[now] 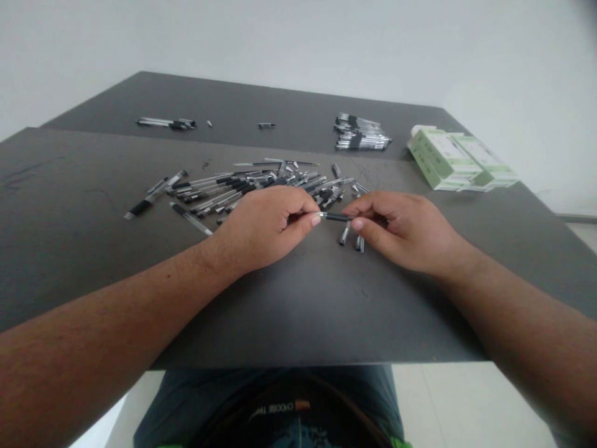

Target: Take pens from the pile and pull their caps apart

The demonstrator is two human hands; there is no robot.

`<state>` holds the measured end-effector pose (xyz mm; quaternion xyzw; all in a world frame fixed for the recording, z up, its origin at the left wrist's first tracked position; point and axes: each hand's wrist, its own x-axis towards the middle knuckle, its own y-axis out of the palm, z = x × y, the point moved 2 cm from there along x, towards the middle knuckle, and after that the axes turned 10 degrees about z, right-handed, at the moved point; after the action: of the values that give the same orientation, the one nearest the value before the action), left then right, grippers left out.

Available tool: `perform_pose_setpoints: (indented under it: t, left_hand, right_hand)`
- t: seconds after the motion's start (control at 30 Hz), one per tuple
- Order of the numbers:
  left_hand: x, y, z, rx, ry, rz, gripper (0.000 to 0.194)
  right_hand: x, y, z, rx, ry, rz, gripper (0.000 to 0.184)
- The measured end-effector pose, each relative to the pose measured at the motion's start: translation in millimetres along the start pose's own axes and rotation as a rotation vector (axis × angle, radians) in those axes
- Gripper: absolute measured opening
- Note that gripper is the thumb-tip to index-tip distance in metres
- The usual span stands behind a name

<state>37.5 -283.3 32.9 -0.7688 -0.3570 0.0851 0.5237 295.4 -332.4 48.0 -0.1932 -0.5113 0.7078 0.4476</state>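
Both hands pinch one black pen (pixel 334 216) just above the bench (pixel 298 311), left hand (pixel 265 227) at one end, right hand (pixel 401 227) at the other. A loose grip could drop it among the caps (pixel 352 238) below or into the pen pile (pixel 252 186) beyond.

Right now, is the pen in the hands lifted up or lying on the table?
Lifted up. The pen is pinched between the left hand and right hand, level, just above the table.
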Motion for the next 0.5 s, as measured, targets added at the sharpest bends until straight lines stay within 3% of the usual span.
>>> perform_pose_setpoints:
  t: [0.1, 0.23, 0.37, 0.5]
  left_hand:
    - [0.1, -0.4, -0.6, 0.001, -0.008, 0.01, 0.025]
    - [0.5, -0.3, -0.5, 0.0, 0.0, 0.01, 0.025]
    - [0.6, 0.0, 0.7, -0.001, 0.011, -0.01, 0.024]
    - [0.6, 1.2, 2.1, 0.006, 0.043, 0.003, 0.024]
  right_hand:
    - [-0.1, 0.4, -0.6, -0.007, 0.016, 0.0, 0.012]
    - [0.5, 0.1, 0.2, -0.039, -0.009, 0.015, 0.024]
    - [0.1, 0.0, -0.1, -0.013, 0.016, 0.003, 0.012]
    - [0.8, 1.4, -1.5, -0.036, -0.011, 0.042, 0.017]
